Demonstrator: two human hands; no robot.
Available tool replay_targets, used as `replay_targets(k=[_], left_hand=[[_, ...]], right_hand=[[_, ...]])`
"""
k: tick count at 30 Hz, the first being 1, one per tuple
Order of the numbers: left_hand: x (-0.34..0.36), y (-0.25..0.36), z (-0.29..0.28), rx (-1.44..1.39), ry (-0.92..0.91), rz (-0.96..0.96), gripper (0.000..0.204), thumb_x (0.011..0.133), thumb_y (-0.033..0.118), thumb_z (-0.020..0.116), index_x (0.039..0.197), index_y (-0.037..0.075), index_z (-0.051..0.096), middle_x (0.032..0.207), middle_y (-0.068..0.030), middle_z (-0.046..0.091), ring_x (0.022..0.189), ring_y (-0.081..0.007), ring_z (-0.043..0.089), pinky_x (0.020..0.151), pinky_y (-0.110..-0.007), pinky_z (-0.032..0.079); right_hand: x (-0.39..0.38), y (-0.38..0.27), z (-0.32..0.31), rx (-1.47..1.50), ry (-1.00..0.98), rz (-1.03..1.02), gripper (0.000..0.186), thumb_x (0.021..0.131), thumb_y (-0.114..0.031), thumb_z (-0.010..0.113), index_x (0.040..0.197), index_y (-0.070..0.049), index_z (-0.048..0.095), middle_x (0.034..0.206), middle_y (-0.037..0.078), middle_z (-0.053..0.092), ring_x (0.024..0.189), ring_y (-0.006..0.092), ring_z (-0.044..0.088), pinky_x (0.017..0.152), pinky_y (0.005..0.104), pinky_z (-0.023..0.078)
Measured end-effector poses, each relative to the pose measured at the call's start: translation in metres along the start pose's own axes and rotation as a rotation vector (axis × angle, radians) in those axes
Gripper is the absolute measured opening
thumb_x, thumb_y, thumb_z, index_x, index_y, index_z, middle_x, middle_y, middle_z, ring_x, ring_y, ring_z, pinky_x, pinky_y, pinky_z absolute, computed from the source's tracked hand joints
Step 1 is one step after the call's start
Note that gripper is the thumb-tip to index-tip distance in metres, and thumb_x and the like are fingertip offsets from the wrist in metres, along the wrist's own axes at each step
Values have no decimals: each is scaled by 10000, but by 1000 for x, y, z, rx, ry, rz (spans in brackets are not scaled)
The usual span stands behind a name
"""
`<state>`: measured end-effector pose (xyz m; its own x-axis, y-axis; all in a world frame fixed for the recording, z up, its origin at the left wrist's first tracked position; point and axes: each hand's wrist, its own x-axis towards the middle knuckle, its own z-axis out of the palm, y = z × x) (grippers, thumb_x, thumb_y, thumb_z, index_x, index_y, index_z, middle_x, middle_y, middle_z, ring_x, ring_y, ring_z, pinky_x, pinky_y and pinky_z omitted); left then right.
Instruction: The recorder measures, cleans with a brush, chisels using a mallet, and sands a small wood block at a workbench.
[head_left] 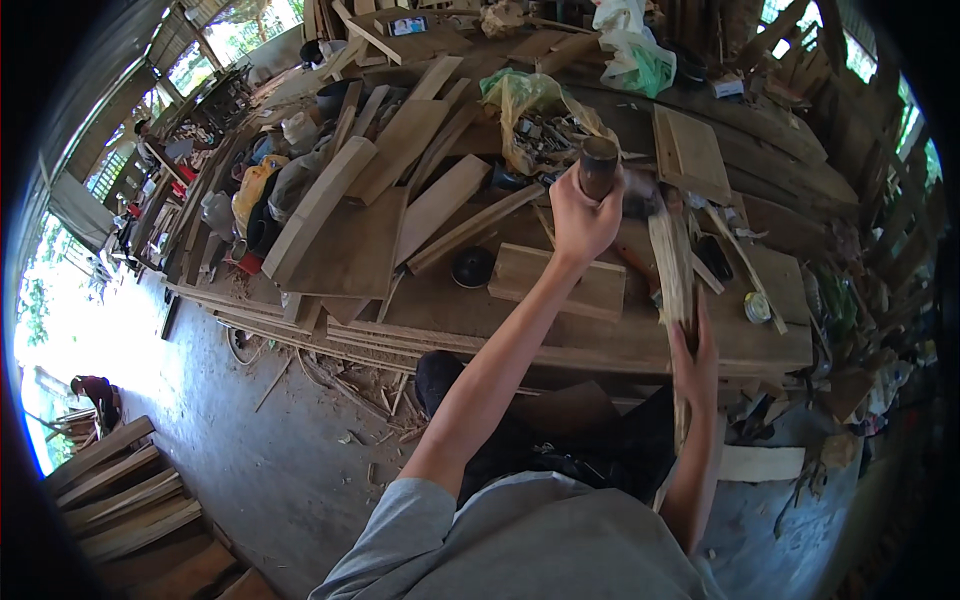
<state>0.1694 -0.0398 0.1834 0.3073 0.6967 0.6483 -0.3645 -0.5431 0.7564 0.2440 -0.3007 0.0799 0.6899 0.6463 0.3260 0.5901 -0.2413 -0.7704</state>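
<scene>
My left hand (583, 218) is closed round a tool with a dark, round end (600, 160) above the fist. Its blurred head (643, 196) is at the far end of a long, rough strip of wood (672, 262); motion blur hides the tool's exact kind. Lower down, my right hand (696, 368) grips the same strip, thumb and fingers on either side. The strip slants from the bench down towards my lap. Just left of it, a squared wooden block (556, 282) lies on the bench, with a black round object (472, 267) beside it.
The bench (700, 345) is stacked with boards (405, 150) at the left. A yellowish plastic bag (515, 120) sits at the back centre, and a short plank (692, 155) at the back right. A small round tin (758, 307) lies near the right edge. Timber (130, 490) is piled at lower left.
</scene>
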Motion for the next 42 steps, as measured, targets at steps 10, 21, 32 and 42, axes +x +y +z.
replay_targets(k=[10, 21, 32, 42], left_hand=[[-39, 24, -27, -142, 14, -119, 252, 1001, 94, 723, 800, 17, 593, 672, 23, 542, 674, -51, 443, 593, -283, 405], [-106, 23, -109, -320, -88, -197, 285, 1005, 77, 719, 800, 47, 522, 692, -30, 566, 664, -118, 548, 622, -298, 468], [-89, 15, -240, -73, -388, -631, 351, 1095, 353, 651, 1234, 36, 710, 797, -49, 683, 609, -108, 643, 558, -241, 529], [-17, -132, -179, -290, 169, -826, 491, 1057, 495, 652, 1070, 19, 768, 608, 11, 545, 485, -93, 504, 521, -276, 501]], right_hand=[[-60, 28, -8, 75, -27, 513, 743, 1050, -322, 667, 1703, -308, 312, 1449, 222, 662, 849, 247, 760, 565, 354, 586], [-32, 72, -26, -463, 40, 212, 813, 974, -544, 720, 1671, -360, 344, 1322, 221, 715, 1135, 478, 695, 920, 574, 561], [7, 117, -20, -814, 137, 154, 721, 1000, -411, 718, 1646, -341, 405, 1500, 127, 583, 1367, 373, 544, 1167, 575, 351], [12, 110, 19, -837, 440, 15, 524, 1061, -423, 623, 1566, -324, 525, 1482, 61, 590, 1373, 308, 521, 1163, 550, 288]])
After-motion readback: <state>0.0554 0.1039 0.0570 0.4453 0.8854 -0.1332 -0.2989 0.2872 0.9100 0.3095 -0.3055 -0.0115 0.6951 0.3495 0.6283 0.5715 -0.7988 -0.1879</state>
